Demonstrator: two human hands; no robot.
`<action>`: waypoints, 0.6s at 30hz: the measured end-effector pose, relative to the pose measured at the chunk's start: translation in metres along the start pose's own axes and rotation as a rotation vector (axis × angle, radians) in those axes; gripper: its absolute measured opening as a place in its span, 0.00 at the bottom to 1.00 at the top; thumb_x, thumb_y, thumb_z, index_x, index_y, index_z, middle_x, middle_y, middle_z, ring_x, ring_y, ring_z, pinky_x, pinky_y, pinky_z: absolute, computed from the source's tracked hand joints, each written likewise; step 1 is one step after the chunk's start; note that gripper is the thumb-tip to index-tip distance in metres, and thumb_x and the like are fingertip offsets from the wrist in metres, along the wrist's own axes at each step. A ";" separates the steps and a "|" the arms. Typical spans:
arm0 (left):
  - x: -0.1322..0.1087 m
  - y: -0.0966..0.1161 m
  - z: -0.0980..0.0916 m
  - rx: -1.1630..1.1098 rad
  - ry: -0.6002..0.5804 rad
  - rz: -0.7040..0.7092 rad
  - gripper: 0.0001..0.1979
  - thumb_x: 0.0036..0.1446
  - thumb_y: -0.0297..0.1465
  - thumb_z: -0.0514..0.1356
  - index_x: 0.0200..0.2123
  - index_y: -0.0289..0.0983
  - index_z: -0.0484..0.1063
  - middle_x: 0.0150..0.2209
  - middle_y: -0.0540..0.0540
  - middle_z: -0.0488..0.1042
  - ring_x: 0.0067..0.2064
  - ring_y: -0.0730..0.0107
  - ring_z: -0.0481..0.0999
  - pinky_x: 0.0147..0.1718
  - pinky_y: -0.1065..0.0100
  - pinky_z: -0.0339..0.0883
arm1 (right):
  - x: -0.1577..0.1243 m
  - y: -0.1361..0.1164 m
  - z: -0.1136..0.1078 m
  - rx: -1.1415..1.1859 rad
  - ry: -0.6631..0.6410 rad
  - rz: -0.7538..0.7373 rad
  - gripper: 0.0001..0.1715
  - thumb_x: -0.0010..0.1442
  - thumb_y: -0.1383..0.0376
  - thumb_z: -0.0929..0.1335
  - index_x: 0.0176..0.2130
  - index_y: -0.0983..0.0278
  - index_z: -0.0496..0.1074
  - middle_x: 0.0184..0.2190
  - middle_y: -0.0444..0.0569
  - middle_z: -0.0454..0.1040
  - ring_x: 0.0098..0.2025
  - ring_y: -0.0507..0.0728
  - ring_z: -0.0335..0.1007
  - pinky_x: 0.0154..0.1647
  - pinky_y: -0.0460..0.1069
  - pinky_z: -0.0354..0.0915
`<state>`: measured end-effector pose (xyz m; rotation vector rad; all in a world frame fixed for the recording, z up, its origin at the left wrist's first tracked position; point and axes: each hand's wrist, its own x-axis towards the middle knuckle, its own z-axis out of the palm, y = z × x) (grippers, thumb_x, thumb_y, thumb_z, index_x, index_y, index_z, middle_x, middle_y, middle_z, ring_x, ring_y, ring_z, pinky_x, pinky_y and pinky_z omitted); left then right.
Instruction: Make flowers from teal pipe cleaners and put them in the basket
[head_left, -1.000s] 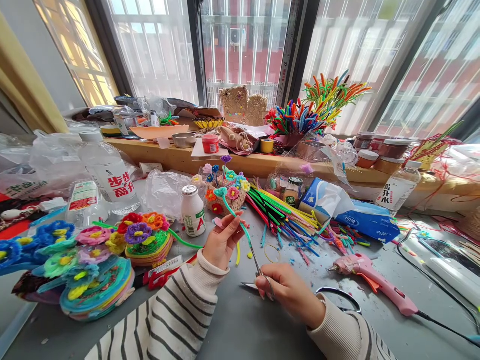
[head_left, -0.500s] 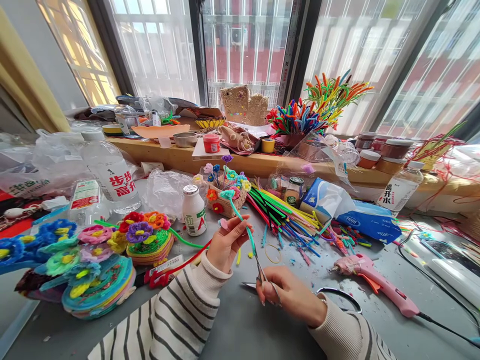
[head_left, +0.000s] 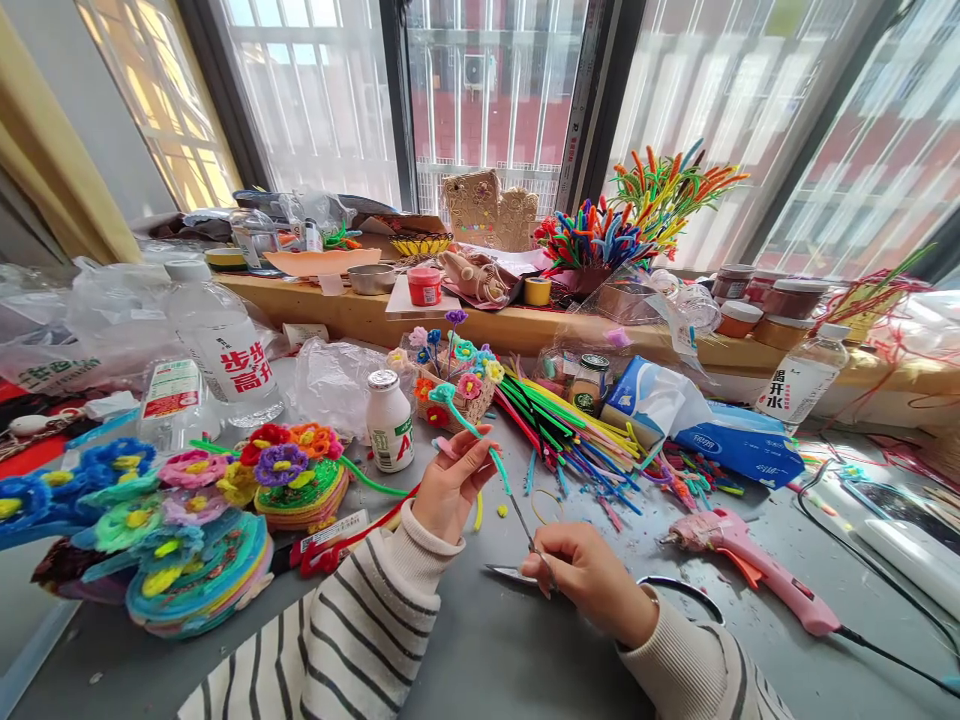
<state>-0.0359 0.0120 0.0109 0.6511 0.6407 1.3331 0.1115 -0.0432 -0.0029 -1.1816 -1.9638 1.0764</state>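
A turquoise pipe cleaner [head_left: 499, 467] with a curled flower-like head is pinched between the fingertips of my left hand [head_left: 454, 487]. Its lower end touches or lies very near the tip of a thin metal tool, seemingly small scissors [head_left: 523, 522], which my right hand [head_left: 589, 580] grips with bent fingers. Under that hand, the blade [head_left: 514, 574] of a larger pair of scissors rests on the table, its dark handle loop [head_left: 686, 592] showing beyond the wrist. The curled head is in front of a small basket of fuzzy flowers [head_left: 457, 400].
Colourful fuzzy flowers [head_left: 191, 485] and a white bottle [head_left: 389, 425] stand left. Loose pipe cleaners [head_left: 570, 425] lie behind my hands. A pink glue gun [head_left: 780, 588] with its cord, a blue tissue pack [head_left: 739, 440] and a water bottle [head_left: 802, 375] are right.
The lower end of the turquoise pipe cleaner has swung out to the right. My right hand has shifted slightly right with the thin tool. The curled head has tilted left.
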 end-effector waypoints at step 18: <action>-0.003 -0.010 -0.002 0.081 -0.127 -0.062 0.08 0.41 0.24 0.59 0.30 0.36 0.70 0.24 0.52 0.70 0.29 0.80 0.68 0.31 0.76 0.60 | -0.001 0.004 -0.001 -0.002 -0.134 -0.045 0.32 0.45 0.40 0.52 0.17 0.65 0.55 0.16 0.41 0.55 0.19 0.47 0.49 0.20 0.43 0.51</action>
